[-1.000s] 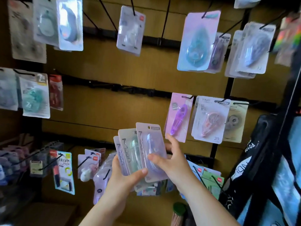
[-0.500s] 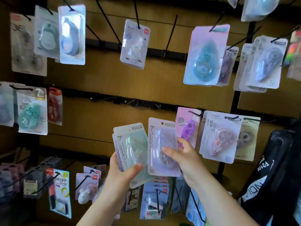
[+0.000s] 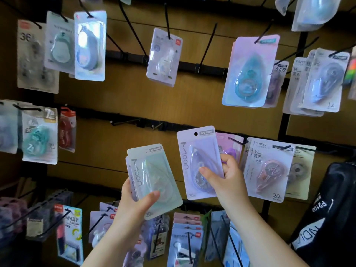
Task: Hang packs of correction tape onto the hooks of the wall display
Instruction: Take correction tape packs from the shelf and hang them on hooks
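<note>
My right hand (image 3: 227,180) pinches a lilac pack of correction tape (image 3: 198,160), thumb on its front, fingers behind. The pack stands upright, its hanging hole at the top, just below and right of two bare black hooks (image 3: 125,121) (image 3: 157,125) on the middle rail. My left hand (image 3: 134,201) grips a small stack of packs, a pale green pack (image 3: 154,182) in front, lower and to the left. The two hands are apart.
Wooden wall display with black rails and long hooks. Hung packs surround the hands: a purple pack (image 3: 229,149) and a T-9267 pack (image 3: 269,170) right of the lilac one, a teal pack (image 3: 248,72) above, more rows below. A black bag (image 3: 327,218) hangs at right.
My right hand has drawn the lilac pack out of the stack and lifted it up and to the right. The view has tilted upward, and the left hand's stack stays lower.
</note>
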`<state>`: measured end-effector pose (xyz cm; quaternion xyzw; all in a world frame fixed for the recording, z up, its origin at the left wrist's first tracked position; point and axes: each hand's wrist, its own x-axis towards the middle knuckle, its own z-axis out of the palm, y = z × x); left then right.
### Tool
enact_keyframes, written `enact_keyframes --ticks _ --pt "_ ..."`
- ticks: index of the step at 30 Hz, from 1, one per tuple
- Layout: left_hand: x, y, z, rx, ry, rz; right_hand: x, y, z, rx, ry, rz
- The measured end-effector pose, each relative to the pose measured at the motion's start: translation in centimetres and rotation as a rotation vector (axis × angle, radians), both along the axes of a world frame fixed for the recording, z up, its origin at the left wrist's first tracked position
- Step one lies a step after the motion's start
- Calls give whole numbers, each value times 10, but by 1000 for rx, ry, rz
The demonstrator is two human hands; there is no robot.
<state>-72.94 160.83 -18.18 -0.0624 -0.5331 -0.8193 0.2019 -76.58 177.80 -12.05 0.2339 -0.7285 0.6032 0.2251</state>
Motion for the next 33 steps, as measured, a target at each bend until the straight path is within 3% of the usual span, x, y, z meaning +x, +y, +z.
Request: enact_keyframes --ticks 13,33 --pt "1 -5 -5 -50 2 30 -13 -7 0 -32 -3 -40" --pt "8 -19 -2 -183 55 -40 -84 -30 6 250 -11 -363"
